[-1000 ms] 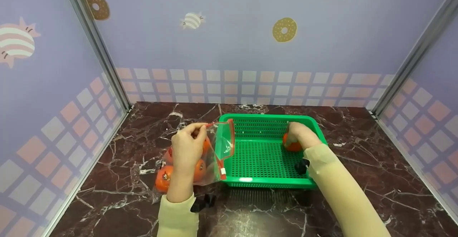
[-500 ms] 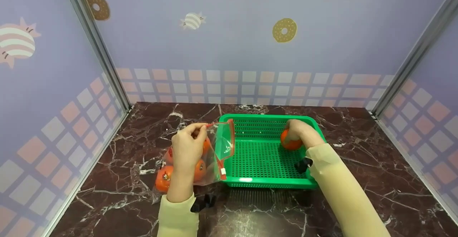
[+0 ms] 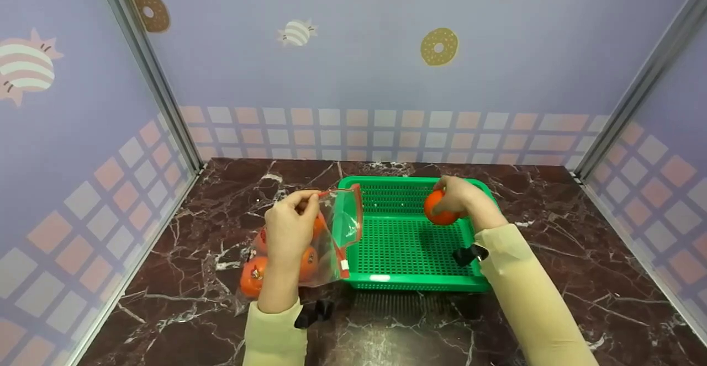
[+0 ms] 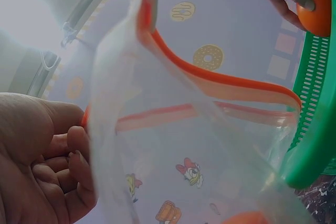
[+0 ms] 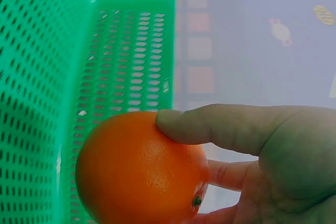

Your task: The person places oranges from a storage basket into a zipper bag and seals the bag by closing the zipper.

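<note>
A clear zip bag with a red-orange zip edge lies left of the green basket, its mouth spread toward the basket. Several oranges rest inside it. My left hand pinches the bag's zip edge between thumb and finger; the left wrist view shows the bag's mouth gaping and cartoon prints on the plastic. Over the right part of the basket, my right hand grips an orange. In the right wrist view the thumb presses the near side of this orange, other fingers being partly hidden behind it.
Dark red marbled table surrounds the basket and bag. A lilac patterned wall stands behind, with side panels left and right joined by metal posts. The bag's mouth overlaps the basket's left rim.
My right hand has lifted the orange from the basket's right side, moving it up and slightly left. The left hand and bag stay put.
</note>
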`<state>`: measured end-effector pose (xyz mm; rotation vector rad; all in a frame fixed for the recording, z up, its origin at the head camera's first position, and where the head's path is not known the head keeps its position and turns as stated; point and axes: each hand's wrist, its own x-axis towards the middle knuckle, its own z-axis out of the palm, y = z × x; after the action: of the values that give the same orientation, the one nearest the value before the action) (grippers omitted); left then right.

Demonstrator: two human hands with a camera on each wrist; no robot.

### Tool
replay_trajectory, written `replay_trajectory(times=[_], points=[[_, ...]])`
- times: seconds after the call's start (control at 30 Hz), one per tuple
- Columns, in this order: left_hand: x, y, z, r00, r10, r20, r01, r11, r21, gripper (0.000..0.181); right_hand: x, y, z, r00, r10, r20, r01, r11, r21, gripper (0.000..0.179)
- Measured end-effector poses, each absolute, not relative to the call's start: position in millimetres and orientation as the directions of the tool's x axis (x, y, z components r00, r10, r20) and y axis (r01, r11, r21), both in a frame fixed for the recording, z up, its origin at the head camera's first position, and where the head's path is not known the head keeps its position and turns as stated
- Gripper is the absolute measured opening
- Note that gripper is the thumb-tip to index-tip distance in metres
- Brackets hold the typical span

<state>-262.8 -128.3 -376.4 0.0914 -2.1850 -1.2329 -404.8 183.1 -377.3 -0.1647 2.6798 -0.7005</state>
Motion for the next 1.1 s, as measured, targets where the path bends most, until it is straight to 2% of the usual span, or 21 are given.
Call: replay_trajectory(times=[0.43, 0.87, 1.1], points=[[-261.2, -127.7, -375.2, -0.806, -0.347, 0.479, 0.226, 0.568, 0.792, 0.016, -385.6, 179.9, -367.7, -0.942, -0.233, -0.242, -0.003, 0.727, -0.687, 0.065], [-261.8, -127.4, -375.1, -0.79, -0.351, 0.503, 0.233, 0.587, 0.775, 0.015, -362.3, 174.3, -371.5, -0.967, -0.226, -0.115, 0.004, 0.44, -0.898, 0.068], [-261.6, -126.8, -375.1, -0.794, -0.349, 0.497, 0.23, 0.584, 0.778, 0.015, -347.9, 162.6, -374.0, -0.974, -0.214, -0.069, 0.007, 0.277, -0.961, 0.068]])
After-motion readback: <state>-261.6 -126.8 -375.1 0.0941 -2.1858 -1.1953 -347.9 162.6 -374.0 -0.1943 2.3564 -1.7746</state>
